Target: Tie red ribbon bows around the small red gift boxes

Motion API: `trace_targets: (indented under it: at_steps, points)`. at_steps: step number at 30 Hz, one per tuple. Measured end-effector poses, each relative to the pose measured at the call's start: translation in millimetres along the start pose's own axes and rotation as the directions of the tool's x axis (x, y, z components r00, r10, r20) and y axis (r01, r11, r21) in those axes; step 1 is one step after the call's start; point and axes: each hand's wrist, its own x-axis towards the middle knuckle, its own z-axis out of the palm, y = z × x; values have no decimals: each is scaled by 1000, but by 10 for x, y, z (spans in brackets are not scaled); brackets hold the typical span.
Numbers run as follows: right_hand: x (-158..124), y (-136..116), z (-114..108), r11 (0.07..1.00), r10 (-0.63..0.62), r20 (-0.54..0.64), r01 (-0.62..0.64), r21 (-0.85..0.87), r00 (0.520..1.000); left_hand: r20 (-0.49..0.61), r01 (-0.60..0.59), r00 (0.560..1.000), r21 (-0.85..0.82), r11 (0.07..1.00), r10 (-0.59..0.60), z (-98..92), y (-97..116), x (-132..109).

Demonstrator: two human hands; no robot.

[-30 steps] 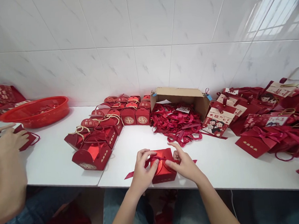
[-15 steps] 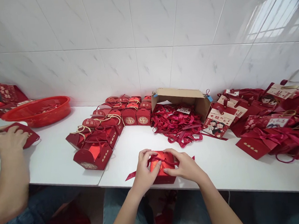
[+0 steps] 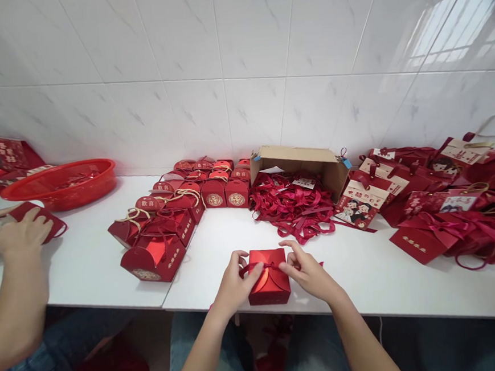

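Observation:
A small red gift box (image 3: 268, 289) stands upright near the table's front edge, its top flaps folded over one another. Across its top runs a dark red ribbon (image 3: 270, 265), crossed or knotted near the middle. At the box's left side, my left hand (image 3: 235, 281) pinches the ribbon, thumb resting on the box top. My right hand (image 3: 308, 272) holds the ribbon between thumb and forefinger at the box's right edge, its other fingers curled. The ribbon's ends are mostly hidden by my hands.
Finished-looking red boxes (image 3: 154, 255) stand in rows at left. Behind, a cardboard box (image 3: 300, 154) lies tipped with loose ribbons (image 3: 292, 205) spilling out. Red gift bags (image 3: 423, 240) are heaped at right. Further left are a red basin (image 3: 59, 191) and a co-worker's hand (image 3: 19, 229) on a red package.
My hands have moved apart, exposing more of the box top. The ribbon's crossing looks tighter, and its left tail no longer sticks out over the table. The co-worker's hand has spread flatter.

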Motion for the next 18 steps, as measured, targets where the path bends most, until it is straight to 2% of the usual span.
trace_targets:
  at_steps: [6, 12, 15, 18]
  points:
    - [6, 126, -1, 993, 9, -86, 2, 118, 996, 89, 46, 995, -56, 997, -41, -158, 2, 96]
    - [-19, 191, -66, 989, 24, -170, 2, 149, 985, 49, -10, 999, -9, 1000, 10, -291, 49, 124]
    - [-25, 225, -86, 991, 39, -169, -17, 131, 985, 104, -1, 995, -17, 1000, 3, -330, 16, 162]
    - [-28, 268, -86, 989, 109, -128, -95, 112, 986, 209, 104, 973, -26, 994, -97, -361, -67, 206]
